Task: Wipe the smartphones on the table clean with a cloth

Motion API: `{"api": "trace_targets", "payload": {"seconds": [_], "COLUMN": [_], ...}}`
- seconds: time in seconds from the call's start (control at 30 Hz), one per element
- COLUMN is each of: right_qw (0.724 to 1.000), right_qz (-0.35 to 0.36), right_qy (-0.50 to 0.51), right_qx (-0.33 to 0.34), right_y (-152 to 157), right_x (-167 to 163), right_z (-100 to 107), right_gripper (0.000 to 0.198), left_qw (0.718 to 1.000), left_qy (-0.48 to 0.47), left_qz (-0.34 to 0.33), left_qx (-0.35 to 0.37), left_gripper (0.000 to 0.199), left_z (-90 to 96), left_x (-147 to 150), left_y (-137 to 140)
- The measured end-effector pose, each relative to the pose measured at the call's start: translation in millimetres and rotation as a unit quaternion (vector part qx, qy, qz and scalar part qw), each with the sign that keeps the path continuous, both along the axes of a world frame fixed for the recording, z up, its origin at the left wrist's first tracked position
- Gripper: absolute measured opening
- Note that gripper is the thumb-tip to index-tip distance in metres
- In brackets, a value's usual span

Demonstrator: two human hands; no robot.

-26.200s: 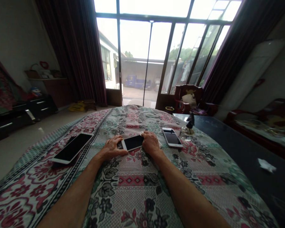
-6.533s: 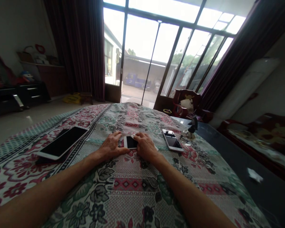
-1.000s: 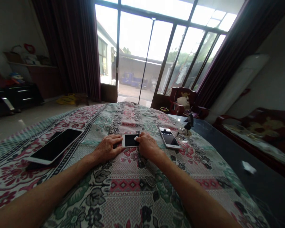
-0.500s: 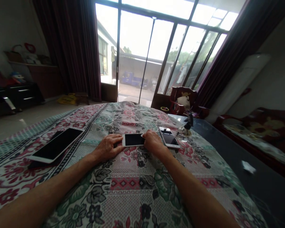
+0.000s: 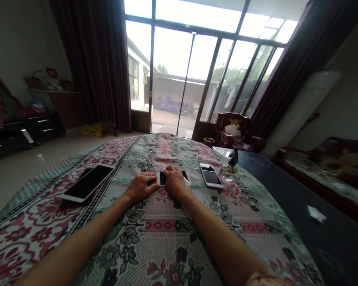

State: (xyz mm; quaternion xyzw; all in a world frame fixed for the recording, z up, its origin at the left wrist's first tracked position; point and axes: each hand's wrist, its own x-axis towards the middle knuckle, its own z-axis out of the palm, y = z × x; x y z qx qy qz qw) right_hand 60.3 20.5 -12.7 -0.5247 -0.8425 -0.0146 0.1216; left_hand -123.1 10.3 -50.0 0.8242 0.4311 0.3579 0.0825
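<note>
A white-framed smartphone (image 5: 162,179) lies sideways on the floral tablecloth, its dark screen facing up. My left hand (image 5: 141,186) grips its left end between thumb and fingers. Across the middle of the screen lies my right hand (image 5: 175,182), fingers bent and pressed down on a white tissue (image 5: 187,182); only small parts of the tissue show at the fingertips and beside the palm. The hand covers much of the phone. A second white smartphone (image 5: 211,176) rests to the right, screen up.
At left, a larger white tablet-like phone (image 5: 88,183) lies on a dark flat case (image 5: 74,203). A small dark figurine on a clear base (image 5: 231,165) stands right of the phones. A crumpled white paper (image 5: 316,213) is on the dark table (image 5: 289,194) alongside.
My right hand has slid left across the phone's screen, from its right end to the middle. My left hand still grips the left end. The view has shifted slightly.
</note>
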Motion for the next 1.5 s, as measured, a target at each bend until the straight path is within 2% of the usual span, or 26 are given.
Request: {"api": "trace_targets", "payload": {"seconds": [0.23,0.37,0.63,0.93,1.07,1.17,1.27,1.5], "right_qw": [0.999,0.999,0.999,0.999,0.998,0.993,0.992,0.988], "right_qz": [0.043,0.032,0.022,0.036,0.037,0.012,0.049,0.107], "right_qy": [0.016,0.022,0.028,0.029,0.054,0.106,0.103,0.095], "right_qx": [0.003,0.002,0.024,0.004,0.007,0.042,0.055,0.055], "right_y": [-13.1,-28.5,-53.2,-58.7,-54.4,-52.1,-53.2,-56.5], "right_x": [-18.4,-11.8,-0.9,4.2,21.9,36.0,42.2,23.0], "right_z": [-6.3,-8.9,-11.4,-8.4,1.3,5.9,4.1,-9.9], "right_gripper": [0.033,0.031,0.039,0.044,0.057,0.041,0.025,0.026], "left_qw": [0.998,0.998,0.994,0.986,0.984,0.984,0.984,0.988], "left_qy": [-0.002,0.023,0.078,0.121,0.125,0.126,0.128,0.095], "left_qz": [0.056,0.063,0.073,0.104,0.107,0.106,0.104,0.104], "left_qx": [0.001,-0.002,-0.015,-0.054,-0.064,-0.065,-0.064,-0.063], "left_gripper": [0.020,0.023,0.044,0.052,0.054,0.055,0.056,0.051], "left_z": [-0.7,-1.1,-2.7,-4.2,-3.9,-4.6,-6.1,-6.3], "left_x": [-0.8,-1.4,2.6,5.2,4.2,3.5,3.0,2.5], "left_y": [-2.9,-3.6,-10.6,-14.1,-13.5,-13.0,-12.9,-15.5]}}
